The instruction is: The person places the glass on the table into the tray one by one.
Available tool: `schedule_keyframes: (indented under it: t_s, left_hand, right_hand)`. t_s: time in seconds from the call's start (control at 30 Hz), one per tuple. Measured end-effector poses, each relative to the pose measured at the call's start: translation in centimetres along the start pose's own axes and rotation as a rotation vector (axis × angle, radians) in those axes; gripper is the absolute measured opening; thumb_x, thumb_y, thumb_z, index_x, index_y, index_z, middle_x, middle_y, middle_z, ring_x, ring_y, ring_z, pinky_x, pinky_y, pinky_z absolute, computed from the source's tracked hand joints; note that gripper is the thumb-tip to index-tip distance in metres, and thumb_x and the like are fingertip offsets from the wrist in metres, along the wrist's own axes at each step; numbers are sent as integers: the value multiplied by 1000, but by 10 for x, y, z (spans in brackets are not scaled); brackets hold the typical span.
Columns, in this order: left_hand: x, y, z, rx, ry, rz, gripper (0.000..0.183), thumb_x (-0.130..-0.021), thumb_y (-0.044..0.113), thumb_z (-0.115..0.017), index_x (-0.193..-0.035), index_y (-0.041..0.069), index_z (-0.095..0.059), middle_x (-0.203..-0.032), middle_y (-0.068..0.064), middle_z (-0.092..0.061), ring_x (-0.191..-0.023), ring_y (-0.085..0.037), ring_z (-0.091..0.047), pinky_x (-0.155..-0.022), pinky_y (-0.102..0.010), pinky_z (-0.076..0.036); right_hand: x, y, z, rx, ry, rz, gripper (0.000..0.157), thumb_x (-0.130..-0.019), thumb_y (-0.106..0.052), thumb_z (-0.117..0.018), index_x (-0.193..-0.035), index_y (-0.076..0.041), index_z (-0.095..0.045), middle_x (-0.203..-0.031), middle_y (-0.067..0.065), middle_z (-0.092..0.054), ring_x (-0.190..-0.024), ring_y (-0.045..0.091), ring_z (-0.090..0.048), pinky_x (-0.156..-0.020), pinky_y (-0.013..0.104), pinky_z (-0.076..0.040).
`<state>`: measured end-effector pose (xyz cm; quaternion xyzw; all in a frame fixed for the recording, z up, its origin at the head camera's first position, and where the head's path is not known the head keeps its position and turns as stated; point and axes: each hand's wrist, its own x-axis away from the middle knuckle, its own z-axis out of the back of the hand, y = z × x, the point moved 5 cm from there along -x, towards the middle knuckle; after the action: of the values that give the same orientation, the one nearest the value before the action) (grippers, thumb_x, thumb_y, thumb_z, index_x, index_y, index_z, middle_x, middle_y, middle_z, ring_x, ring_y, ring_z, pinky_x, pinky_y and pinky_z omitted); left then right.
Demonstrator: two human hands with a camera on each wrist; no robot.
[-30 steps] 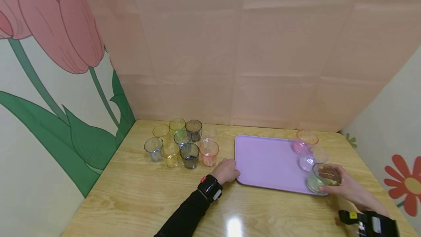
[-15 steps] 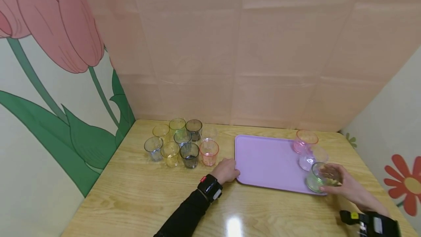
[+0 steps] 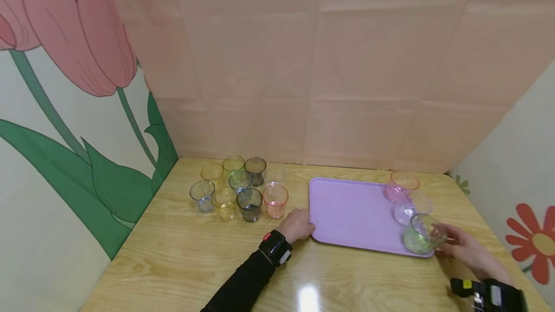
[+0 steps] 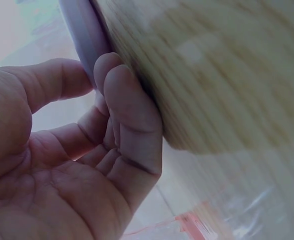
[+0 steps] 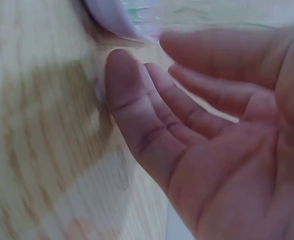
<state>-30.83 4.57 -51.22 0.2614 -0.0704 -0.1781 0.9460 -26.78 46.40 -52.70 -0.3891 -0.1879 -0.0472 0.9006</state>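
A purple tray (image 3: 353, 215) lies on the wooden table. My left hand (image 3: 297, 225) pinches its left edge, thumb on one side and curled fingers on the other in the left wrist view. On the tray's near right corner stands a clear green glass (image 3: 418, 237). My right hand (image 3: 464, 249) is just right of that glass, its fingers loosely bent; the right wrist view shows nothing between the thumb and fingers. Behind the green glass, along the tray's right side, are a pale clear glass (image 3: 405, 212) and a pink glass (image 3: 396, 191).
Left of the tray several coloured glasses stand close together, among them a red-tinted glass (image 3: 275, 202), a dark grey glass (image 3: 250, 206) and a yellow glass (image 3: 225, 204). A pink-beige sheet (image 3: 312, 85) covers the wall behind the table (image 3: 208, 264).
My right hand has let go of the green glass and drawn back slightly to the right. The glass stays on the tray corner. The left hand still holds the tray edge.
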Motion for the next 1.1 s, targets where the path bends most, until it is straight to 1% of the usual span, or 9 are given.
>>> schedule_keyframes:
  t_s: [0.1,0.2,0.37,0.57,0.67,0.77,0.9,1.0,1.1]
  left_hand:
    - [1,0,1,12,-3,-10,36,-85,14,-63,-55,16,-44,-54,4,-42,-43,-11,-41,-38,-23,-30]
    - [4,0,3,23,-3,-19,39,-87,15,-63,-53,16,-43,-52,6,-41,-42,-10,-41,-39,-23,-30]
    - [7,-1,7,21,19,-48,40,-93,15,-58,-55,16,-46,-53,6,-41,-44,-10,-42,-40,-23,-33]
    - [13,-4,17,17,58,-76,34,-94,15,-58,-60,14,-51,-54,7,-43,-46,-9,-42,-42,-22,-33]
    - [17,-5,23,24,78,-90,34,-93,13,-59,-60,14,-52,-53,8,-40,-46,-8,-41,-42,-21,-32]
    - [22,-7,30,41,89,-96,34,-94,13,-59,-61,14,-53,-53,8,-40,-47,-7,-41,-43,-21,-32]
    - [30,-10,42,65,90,-93,31,-96,17,-60,-65,15,-56,-56,9,-42,-49,-5,-41,-45,-20,-32]
    - [36,-11,52,66,103,-96,28,-96,18,-60,-69,15,-59,-58,9,-44,-51,-4,-41,-47,-18,-33]
    - [42,-13,65,76,128,-98,24,-96,19,-59,-73,14,-64,-62,9,-48,-54,-4,-43,-49,-18,-35]
  right_hand:
    - [-5,2,-1,5,39,-28,49,-95,-6,-56,-136,15,-39,-125,34,-53,-97,27,-58,-76,36,-55]
    - [-9,4,-1,23,77,-37,41,-94,-9,-57,-127,14,-50,-117,28,-60,-93,24,-59,-72,33,-54]
    - [-17,11,-1,16,103,-58,45,-96,-15,-60,-129,15,-51,-121,33,-59,-93,25,-59,-71,33,-53]
    - [-22,16,-2,-13,95,-85,46,-91,2,-57,-133,16,-47,-128,37,-54,-93,24,-60,-70,33,-55]
    - [-26,19,0,-23,109,-87,45,-89,4,-58,-132,16,-49,-122,35,-57,-89,23,-60,-68,34,-55]
    - [-27,21,1,-27,118,-106,42,-92,-5,-61,-129,14,-53,-108,26,-65,-85,22,-60,-67,33,-52]
    - [-26,18,3,2,117,-113,42,-96,-27,-62,-119,8,-63,-92,8,-67,-83,21,-57,-67,31,-47]
    - [-26,14,5,35,125,-68,47,-97,-37,-60,-112,7,-66,-87,4,-67,-81,20,-57,-66,30,-46]
    - [-25,11,6,45,139,-37,48,-97,-37,-60,-110,8,-66,-85,4,-68,-78,17,-58,-64,29,-48]
